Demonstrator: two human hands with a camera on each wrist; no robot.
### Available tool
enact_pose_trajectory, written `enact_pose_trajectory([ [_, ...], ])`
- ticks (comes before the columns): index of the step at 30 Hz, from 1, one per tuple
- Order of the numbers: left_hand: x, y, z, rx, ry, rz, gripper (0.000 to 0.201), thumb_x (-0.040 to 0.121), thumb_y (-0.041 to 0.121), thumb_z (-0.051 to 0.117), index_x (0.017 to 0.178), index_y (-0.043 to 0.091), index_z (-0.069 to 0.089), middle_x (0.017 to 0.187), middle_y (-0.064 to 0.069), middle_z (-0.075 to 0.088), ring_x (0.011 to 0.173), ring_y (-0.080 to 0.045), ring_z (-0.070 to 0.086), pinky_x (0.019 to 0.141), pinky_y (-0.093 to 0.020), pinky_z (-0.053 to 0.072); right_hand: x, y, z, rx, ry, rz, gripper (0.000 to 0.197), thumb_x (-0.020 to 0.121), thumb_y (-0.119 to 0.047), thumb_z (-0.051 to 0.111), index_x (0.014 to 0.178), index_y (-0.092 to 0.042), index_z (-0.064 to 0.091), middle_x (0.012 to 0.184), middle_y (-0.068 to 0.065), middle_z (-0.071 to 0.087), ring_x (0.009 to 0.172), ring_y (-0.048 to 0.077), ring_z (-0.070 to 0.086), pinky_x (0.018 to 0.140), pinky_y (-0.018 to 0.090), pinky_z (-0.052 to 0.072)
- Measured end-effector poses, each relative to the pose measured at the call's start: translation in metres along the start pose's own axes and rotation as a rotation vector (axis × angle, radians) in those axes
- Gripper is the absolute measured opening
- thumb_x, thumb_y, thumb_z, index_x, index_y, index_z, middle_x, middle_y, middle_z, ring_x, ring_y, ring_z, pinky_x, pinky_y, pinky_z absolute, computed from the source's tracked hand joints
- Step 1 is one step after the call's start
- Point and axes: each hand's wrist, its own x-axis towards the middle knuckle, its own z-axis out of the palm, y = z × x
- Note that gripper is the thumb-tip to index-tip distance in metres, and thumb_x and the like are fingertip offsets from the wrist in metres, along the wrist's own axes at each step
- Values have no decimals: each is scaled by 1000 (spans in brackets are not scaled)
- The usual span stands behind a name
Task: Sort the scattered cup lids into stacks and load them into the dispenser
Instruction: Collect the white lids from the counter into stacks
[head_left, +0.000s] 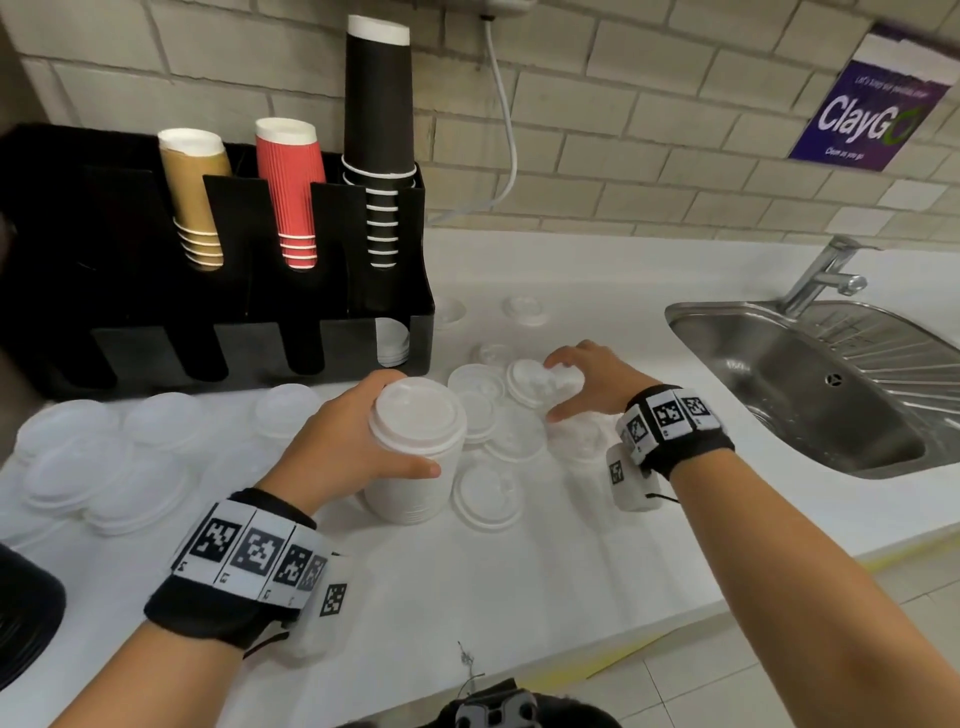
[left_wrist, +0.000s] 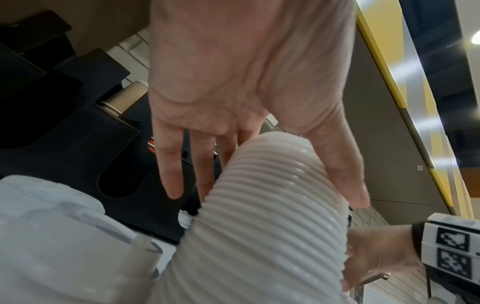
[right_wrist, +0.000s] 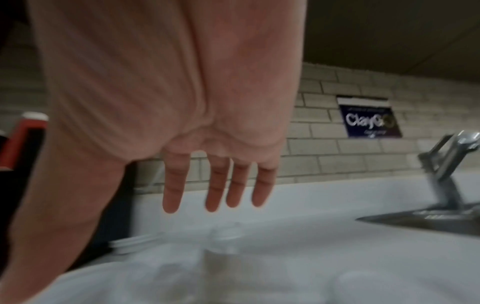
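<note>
Head view: left hand fingers and thumb curled round a tall ribbed white lid stack standing on the white surface; its base was hidden behind the palm. Right hand fingers were spread above loose round plastic lids, contact unclear through blur. Translucent lids lay left, hard to count. The black dispenser stood behind, beside a steel sink.
</note>
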Motion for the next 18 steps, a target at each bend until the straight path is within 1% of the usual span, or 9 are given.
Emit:
enact_pose_trajectory([
  [2, 0, 0, 0, -3, 0, -3, 75, 49, 43, 92, 109, 50, 50, 111, 22, 60, 108, -7, 55, 92, -37, 49, 0, -13, 9, 38, -59, -72, 60, 68, -37, 84, 120, -24, 59, 113, -3, 53, 114, 20, 52, 88, 25, 39],
  [3, 0, 0, 0, -2, 0, -4, 74, 49, 42, 92, 109, 50, 50, 111, 22, 60, 109, -8, 55, 92, -37, 49, 0, -20, 14, 28, -104, -84, 58, 69, -38, 84, 119, -22, 60, 111, -4, 54, 112, 18, 53, 85, 22, 38],
  [4, 0, 0, 1, -1, 0, -3, 74, 50, 41, 93, 108, 50, 49, 111, 22, 60, 109, -8, 55, 92, -38, 49, 0, -26, 19, 3, -136, -92, 60, 69, -39, 84, 121, -21, 60, 113, -4, 55, 112, 16, 53, 84, 22, 37],
  [7, 0, 0, 0, -3, -2, 3, 75, 50, 40, 93, 110, 49, 49, 113, 22, 59, 110, -9, 55, 94, -38, 48, 1, -37, 31, -82, -151, -113, 71, 69, -39, 84, 130, -19, 53, 125, 3, 53, 116, 20, 50, 92, 26, 39],
  [9, 0, 1, -1, -10, -26, 13, 79, 47, 46, 92, 112, 50, 48, 115, 21, 59, 111, -8, 54, 94, -35, 48, 2, -41, 34, -98, -155, -110, 71, 69, -39, 83, 129, -17, 51, 126, 6, 52, 116, 22, 49, 95, 30, 41],
  [12, -1, 4, -6, -36, -64, 42, 82, 38, 65, 84, 111, 55, 47, 116, 26, 57, 110, 5, 52, 89, -22, 44, 0, -44, 37, -89, -159, -110, 63, 71, -35, 82, 122, -15, 52, 122, 8, 55, 111, 23, 52, 93, 33, 44],
  [13, -2, 4, -7, -36, -68, 52, 82, 38, 67, 83, 111, 56, 46, 117, 27, 55, 109, 8, 50, 88, -19, 42, -1, -45, 37, -88, -160, -110, 61, 71, -33, 82, 120, -15, 51, 121, 9, 56, 110, 24, 53, 92, 34, 45],
  [15, -1, 5, -8, -35, -66, 58, 80, 44, 63, 86, 113, 57, 45, 121, 26, 51, 110, 7, 48, 91, -22, 41, -2, -45, 39, -94, -161, -108, 58, 72, -29, 81, 119, -15, 50, 120, 9, 55, 108, 24, 52, 90, 35, 46],
  [18, 0, 3, -7, -44, -34, 55, 68, 57, 44, 87, 108, 59, 44, 119, 28, 47, 106, 5, 46, 90, -25, 39, -3, -43, 38, -83, -139, -92, 57, 72, -26, 79, 117, -17, 46, 120, 8, 50, 103, 26, 54, 82, 34, 47],
])
